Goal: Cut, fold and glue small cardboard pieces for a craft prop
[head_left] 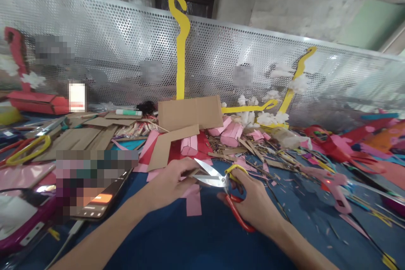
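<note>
My right hand (255, 198) grips a pair of scissors (213, 180) with one yellow and one red handle loop. The blades are spread apart and point left, their tips close to the fingers of my left hand (171, 181). My left fingers are pinched together around a thin piece by the blades, mostly hidden, so I cannot make out what it is. Below these fingers a pink paper strip (194, 202) shows against the blue table surface (177, 240); whether it is held or lying there I cannot tell. An L-shaped cardboard piece (161, 147) lies just beyond my left hand.
A yellow hook-topped paper shape (181, 59) rises behind a cardboard panel (190, 112). Pink folded paper pieces (231, 133) and scraps lie beyond my hands. At right is a pink glue gun (337, 185); at left, a phone (104, 202). A perforated metal screen (215, 50) stands behind.
</note>
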A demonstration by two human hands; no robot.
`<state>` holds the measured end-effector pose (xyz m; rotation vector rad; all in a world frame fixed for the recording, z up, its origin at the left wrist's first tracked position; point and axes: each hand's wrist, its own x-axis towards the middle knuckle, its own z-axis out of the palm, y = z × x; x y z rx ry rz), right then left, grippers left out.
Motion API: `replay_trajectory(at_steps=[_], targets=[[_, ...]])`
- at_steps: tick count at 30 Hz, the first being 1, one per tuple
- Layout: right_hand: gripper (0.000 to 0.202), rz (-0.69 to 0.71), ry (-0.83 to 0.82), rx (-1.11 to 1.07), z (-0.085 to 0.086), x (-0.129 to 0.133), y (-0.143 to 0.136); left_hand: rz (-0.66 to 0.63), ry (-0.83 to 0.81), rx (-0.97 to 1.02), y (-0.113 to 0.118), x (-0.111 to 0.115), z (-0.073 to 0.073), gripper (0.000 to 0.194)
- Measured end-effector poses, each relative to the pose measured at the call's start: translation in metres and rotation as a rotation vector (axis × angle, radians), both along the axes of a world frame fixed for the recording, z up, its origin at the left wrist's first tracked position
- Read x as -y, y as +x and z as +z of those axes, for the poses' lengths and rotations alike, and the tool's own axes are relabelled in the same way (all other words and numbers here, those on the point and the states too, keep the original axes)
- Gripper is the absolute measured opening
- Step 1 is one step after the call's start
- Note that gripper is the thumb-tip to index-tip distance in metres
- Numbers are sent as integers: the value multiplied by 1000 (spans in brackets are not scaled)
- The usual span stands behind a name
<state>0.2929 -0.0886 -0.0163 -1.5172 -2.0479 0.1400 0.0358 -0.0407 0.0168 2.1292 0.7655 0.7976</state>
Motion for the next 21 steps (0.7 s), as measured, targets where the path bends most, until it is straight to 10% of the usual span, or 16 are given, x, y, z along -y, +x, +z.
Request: replay_trajectory(at_steps=[21], targets=[[24,-17,70,-42,-8,-5,3,-20,-139,72,2,0,-3,30]])
